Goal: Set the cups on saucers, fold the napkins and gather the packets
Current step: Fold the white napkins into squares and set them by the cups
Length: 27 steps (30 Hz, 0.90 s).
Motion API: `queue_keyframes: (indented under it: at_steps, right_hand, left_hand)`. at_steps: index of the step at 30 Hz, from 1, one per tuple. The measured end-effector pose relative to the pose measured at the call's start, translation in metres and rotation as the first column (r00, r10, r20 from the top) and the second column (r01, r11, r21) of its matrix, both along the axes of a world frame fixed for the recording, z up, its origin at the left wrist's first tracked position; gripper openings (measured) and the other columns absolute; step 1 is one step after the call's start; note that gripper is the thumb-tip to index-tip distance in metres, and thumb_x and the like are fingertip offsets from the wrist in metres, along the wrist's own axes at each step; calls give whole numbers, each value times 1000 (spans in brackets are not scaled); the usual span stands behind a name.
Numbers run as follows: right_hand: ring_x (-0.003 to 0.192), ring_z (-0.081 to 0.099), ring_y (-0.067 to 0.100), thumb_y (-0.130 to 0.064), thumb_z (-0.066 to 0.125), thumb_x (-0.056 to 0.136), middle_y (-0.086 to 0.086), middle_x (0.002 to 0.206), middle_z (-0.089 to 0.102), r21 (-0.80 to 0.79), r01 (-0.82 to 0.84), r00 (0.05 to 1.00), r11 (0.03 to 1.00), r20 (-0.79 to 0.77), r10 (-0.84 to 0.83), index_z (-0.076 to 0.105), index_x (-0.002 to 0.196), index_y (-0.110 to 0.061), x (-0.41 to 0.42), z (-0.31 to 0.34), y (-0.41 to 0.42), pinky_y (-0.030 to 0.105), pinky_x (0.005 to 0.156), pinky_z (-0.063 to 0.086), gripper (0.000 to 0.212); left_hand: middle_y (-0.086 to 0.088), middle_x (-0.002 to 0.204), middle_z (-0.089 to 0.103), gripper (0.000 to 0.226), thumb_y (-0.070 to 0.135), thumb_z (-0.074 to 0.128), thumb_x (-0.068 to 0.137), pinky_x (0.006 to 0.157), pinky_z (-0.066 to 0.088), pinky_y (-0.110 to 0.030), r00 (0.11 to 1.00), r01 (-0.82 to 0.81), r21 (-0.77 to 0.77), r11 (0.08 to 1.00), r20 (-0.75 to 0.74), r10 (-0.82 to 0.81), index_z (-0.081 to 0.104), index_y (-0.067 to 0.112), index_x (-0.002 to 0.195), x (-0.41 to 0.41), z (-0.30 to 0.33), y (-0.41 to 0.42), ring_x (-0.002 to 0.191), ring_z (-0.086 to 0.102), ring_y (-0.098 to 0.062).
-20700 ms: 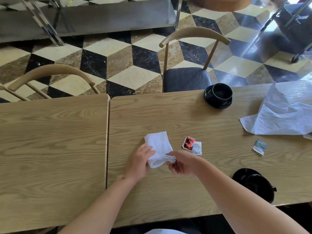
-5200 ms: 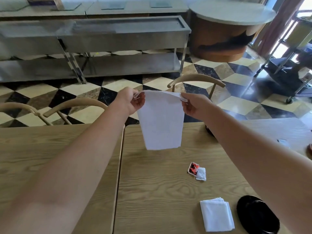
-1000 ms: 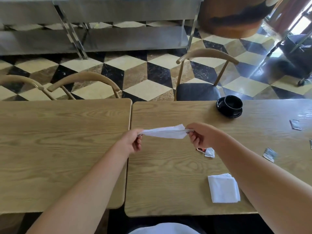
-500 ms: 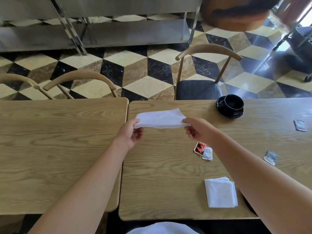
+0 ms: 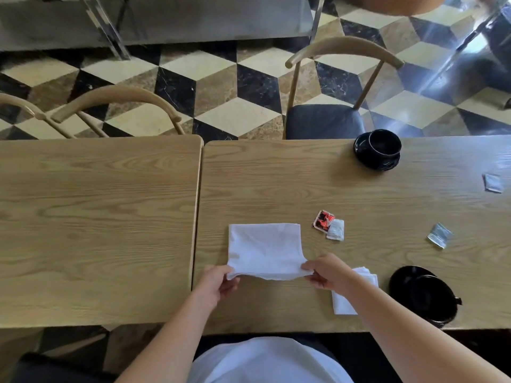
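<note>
A white napkin [image 5: 265, 248] lies flat on the right wooden table [image 5: 276, 178]. My left hand [image 5: 219, 283] pinches its near left corner and my right hand [image 5: 326, 270] pinches its near right corner, both lifted slightly. A second, folded napkin [image 5: 343, 301] lies under my right forearm. A black cup on its saucer [image 5: 378, 150] stands at the far edge; another black cup and saucer [image 5: 424, 294] sit near the front right. A red packet [image 5: 323, 220] touches a white packet [image 5: 336, 230]. Two silvery packets [image 5: 439, 234] [image 5: 493, 183] lie further right.
A second wooden table [image 5: 96, 222] adjoins on the left with a narrow gap between. Wooden chairs [image 5: 331, 87] stand behind both tables on a checkered floor. A metal shelf unit [image 5: 166, 20] runs along the back.
The napkin was held in the air between both hands; it has come down towards me and now lies spread on the table, with both hands still on its near corners.
</note>
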State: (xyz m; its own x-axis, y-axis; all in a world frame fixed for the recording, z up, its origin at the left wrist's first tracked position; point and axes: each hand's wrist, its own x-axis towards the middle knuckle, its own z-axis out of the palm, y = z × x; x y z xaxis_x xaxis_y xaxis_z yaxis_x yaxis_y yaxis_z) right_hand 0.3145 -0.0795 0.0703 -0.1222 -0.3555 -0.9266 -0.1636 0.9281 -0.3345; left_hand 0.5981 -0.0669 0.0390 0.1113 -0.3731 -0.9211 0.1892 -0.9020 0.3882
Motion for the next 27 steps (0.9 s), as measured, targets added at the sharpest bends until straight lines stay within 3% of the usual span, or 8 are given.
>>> queue_keyframes:
  at_steps: [4, 7, 10, 13, 16, 19, 24, 27]
  right_hand:
    - [44, 37, 16, 2, 52, 87, 6, 53, 47, -113, 35, 999, 993, 31, -31, 46, 74, -11, 6, -1, -23, 26, 48, 26, 19]
    - [47, 52, 16, -5, 58, 92, 9, 63, 61, -37, 189, 979, 981, 84, -185, 58, 90, -9, 11, -4, -39, 21, 41, 38, 4]
    - [65, 66, 21, -23, 59, 93, 12, 85, 77, 36, 301, 941, 953, 152, -303, 63, 102, -8, 12, -12, -51, 22, 49, 50, 18]
    - [75, 70, 26, -29, 58, 85, 14, 96, 78, 77, 316, 929, 946, 180, -325, 62, 103, -9, 10, -25, -61, 27, 58, 55, 27]
    - [61, 65, 19, -18, 61, 83, 10, 78, 68, 52, 162, 985, 985, 57, -165, 60, 87, -8, 13, -33, -68, 21, 47, 47, 10]
    - [35, 44, 11, -18, 68, 84, 2, 55, 50, -68, -162, 974, 984, -168, 149, 58, 69, -10, 10, -43, -74, 16, 36, 30, 20]
    - [49, 39, 15, -22, 67, 88, -4, 52, 42, -178, -351, 900, 919, -335, 279, 47, 55, -17, 2, -58, -81, 27, 47, 27, 39]
    - [54, 45, 16, -28, 66, 89, -3, 55, 47, -198, -387, 878, 900, -376, 295, 53, 61, -13, 3, -63, -84, 29, 52, 32, 34]
  left_hand:
    - [-15, 78, 74, 16, 4, 55, 91, 48, 58, -35, 1000, -4, -104, 995, -9, 3, 57, 11, 106, -7, 10, -33, 54, 71, -25]
    - [-18, 81, 74, 22, 13, 53, 90, 71, 62, -44, 996, -2, -65, 998, -88, -4, 66, 4, 105, -12, 12, -54, 66, 75, -29]
    - [-18, 84, 73, 37, 34, 56, 92, 58, 60, -34, 993, 23, -7, 1000, -115, -24, 62, 3, 113, -13, 6, -71, 65, 73, -30]
    - [-8, 75, 69, 49, 61, 66, 82, 48, 38, -22, 969, 237, 56, 970, 54, -240, 64, 14, 97, -12, -6, -79, 52, 58, -18]
    - [-3, 61, 57, 44, 52, 73, 83, 49, 26, -23, 871, 414, 79, 907, 257, -419, 57, 14, 67, -11, -19, -82, 48, 44, -16]
    - [-3, 57, 47, 35, 35, 69, 90, 46, 22, -23, 837, 454, 44, 890, 322, -443, 54, 14, 66, -12, -25, -85, 46, 37, -16]
    - [-5, 65, 42, 23, 31, 62, 92, 50, 19, -31, 764, 509, -31, 860, 476, -435, 54, 16, 77, -14, -31, -95, 52, 32, -18]
    - [-3, 55, 56, 29, 33, 58, 95, 44, 26, -23, 758, 496, 10, 868, 482, -439, 53, 14, 74, -15, -36, -95, 43, 45, -17]
